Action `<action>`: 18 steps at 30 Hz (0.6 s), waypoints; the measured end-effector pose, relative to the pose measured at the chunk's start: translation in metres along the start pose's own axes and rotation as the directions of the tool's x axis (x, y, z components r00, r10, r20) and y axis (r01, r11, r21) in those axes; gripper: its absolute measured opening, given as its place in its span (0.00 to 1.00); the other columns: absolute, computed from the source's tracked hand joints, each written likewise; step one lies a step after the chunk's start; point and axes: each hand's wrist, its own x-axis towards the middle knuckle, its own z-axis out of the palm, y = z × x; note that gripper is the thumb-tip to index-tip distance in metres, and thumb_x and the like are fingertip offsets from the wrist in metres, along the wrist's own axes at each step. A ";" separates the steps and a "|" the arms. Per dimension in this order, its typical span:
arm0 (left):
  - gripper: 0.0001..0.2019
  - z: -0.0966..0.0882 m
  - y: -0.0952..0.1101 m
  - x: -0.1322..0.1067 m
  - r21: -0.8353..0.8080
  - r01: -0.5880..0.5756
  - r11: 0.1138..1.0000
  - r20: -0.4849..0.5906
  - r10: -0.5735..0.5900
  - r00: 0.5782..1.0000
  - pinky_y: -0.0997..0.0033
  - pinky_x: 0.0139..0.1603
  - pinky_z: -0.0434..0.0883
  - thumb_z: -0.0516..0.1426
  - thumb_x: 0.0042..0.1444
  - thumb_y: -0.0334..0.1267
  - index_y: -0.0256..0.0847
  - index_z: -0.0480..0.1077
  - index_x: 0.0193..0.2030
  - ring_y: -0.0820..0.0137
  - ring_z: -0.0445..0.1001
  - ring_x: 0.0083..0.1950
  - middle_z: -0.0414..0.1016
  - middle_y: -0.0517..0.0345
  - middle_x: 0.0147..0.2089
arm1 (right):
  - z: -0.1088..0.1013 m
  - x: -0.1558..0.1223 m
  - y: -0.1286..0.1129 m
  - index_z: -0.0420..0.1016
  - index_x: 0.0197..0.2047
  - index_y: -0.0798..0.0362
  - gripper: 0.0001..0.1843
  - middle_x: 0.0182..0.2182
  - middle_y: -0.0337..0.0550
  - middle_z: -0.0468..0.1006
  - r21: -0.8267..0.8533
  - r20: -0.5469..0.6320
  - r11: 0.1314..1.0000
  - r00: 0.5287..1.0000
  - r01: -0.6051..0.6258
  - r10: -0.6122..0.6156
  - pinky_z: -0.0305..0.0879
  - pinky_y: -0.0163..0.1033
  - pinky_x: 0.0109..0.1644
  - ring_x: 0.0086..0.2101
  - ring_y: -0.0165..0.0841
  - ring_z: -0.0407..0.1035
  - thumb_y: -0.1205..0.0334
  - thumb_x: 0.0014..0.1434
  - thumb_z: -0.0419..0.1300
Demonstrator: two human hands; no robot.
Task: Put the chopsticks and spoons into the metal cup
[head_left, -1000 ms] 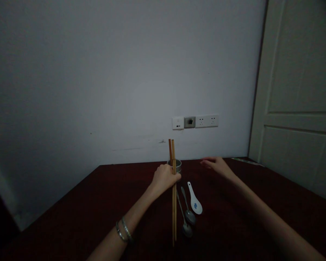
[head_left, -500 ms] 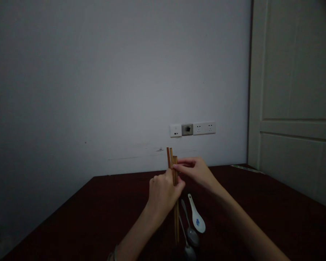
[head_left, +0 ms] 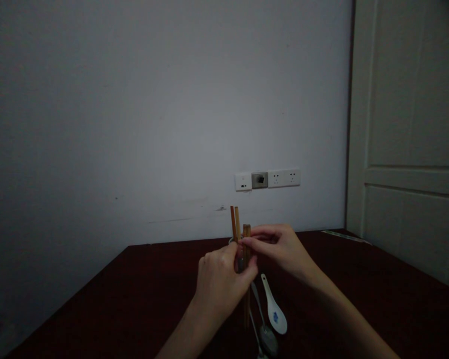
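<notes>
Apparently midway: two sticks (head_left: 237,222) stand upright with a slight lean at the cup (head_left: 230,241), one reddish and one paler, and I judge that they are in it. A second pair (head_left: 247,232) is in hand, upright, just beside the standing two and nearer the person, so I count that part as under way, not settled. Right hand (head_left: 284,244) pinches this pair near its top, thumb in front, fingertips behind. Left hand (head_left: 219,267) is curled around the same spot, its thumb lying across the pair lower down; whether it grasps the pair, steadies the cup or does both, I cannot tell. Untouched so far as seen: a white spoon (head_left: 275,311) and two metal spoons (head_left: 268,340), lying on the dark table (head_left: 153,289) near the pair's lower ends, handles pointing away from the person. Poorly resolved: most of the cup, masked by the left hand, only a sliver of rim showing clearly; feet of the standing sticks, hidden; lower ends of the pair, dim against the table, contact unclear. The nearer metal spoon is cut off at the bottom edge. Light low throughout.
</notes>
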 end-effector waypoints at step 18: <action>0.13 -0.014 -0.014 0.004 -0.664 0.142 0.734 0.420 0.208 0.883 0.77 0.28 0.62 0.55 0.50 0.42 0.33 0.74 0.29 0.75 0.67 0.28 0.73 0.55 0.26 | 0.005 -0.009 -0.015 0.77 0.27 0.55 0.11 0.24 0.42 0.77 -0.065 0.009 0.998 1.000 0.026 -0.026 0.67 0.32 0.28 0.26 0.29 0.71 0.55 0.46 0.62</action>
